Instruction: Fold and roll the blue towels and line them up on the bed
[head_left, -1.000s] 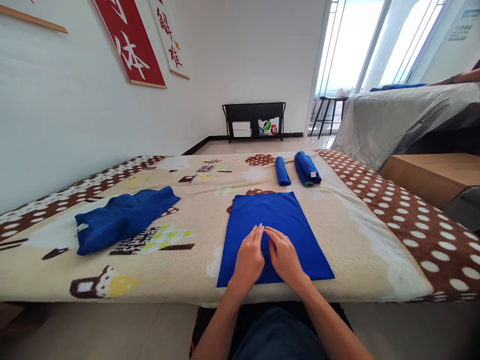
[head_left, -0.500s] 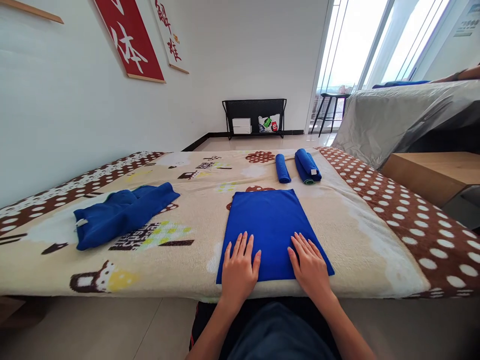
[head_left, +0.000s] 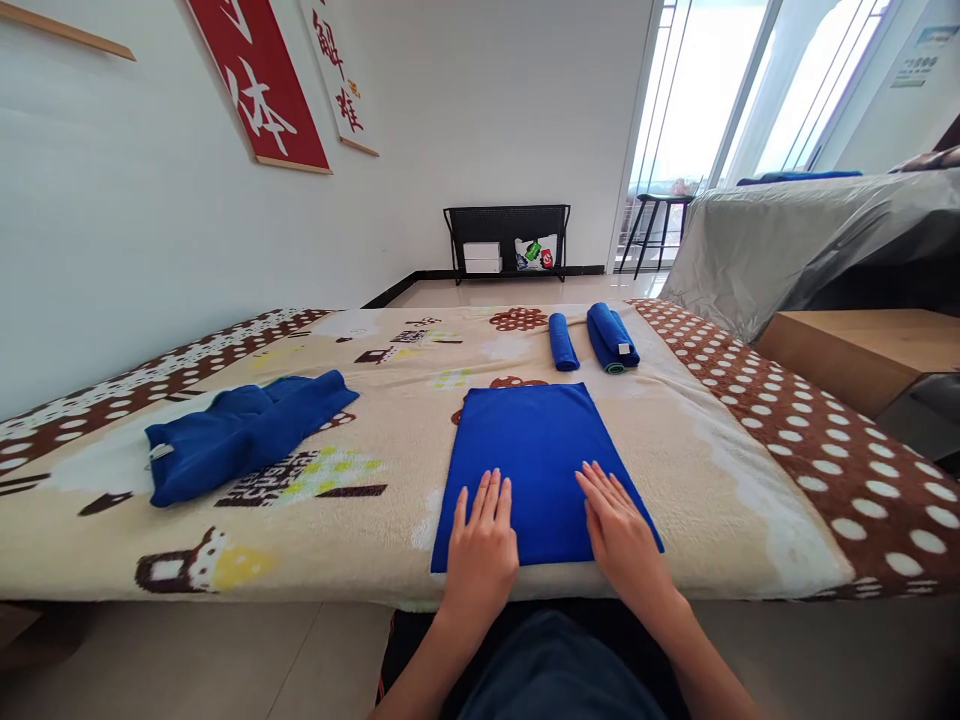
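Observation:
A blue towel point(head_left: 536, 440) lies spread flat near the front edge of the bed, roughly square in front of me. My left hand point(head_left: 484, 540) rests on its lower left part, fingers stretched forward, holding nothing. On the lower right part is my right hand point(head_left: 619, 525), its fingers also extended and empty, slanting toward the towel's middle. Beyond the towel lie a thin rolled blue towel point(head_left: 563, 342) and a thicker blue roll point(head_left: 613, 338) with a white tag. Away to the left, a loosely crumpled blue towel point(head_left: 251, 430) sits with a small white label.
The bed is covered by a patterned cream blanket point(head_left: 375, 400) with brown dotted borders. A plastic-covered piece of furniture point(head_left: 810, 220) and a wooden box point(head_left: 862, 350) stand at the right. A black rack point(head_left: 508, 240) is by the far wall, with a stool point(head_left: 656, 230) near the window.
Both thumbs have drawn in closer to the fingers. Both hands stay over the flat towel, and the towels lie as before. The view has shifted slightly.

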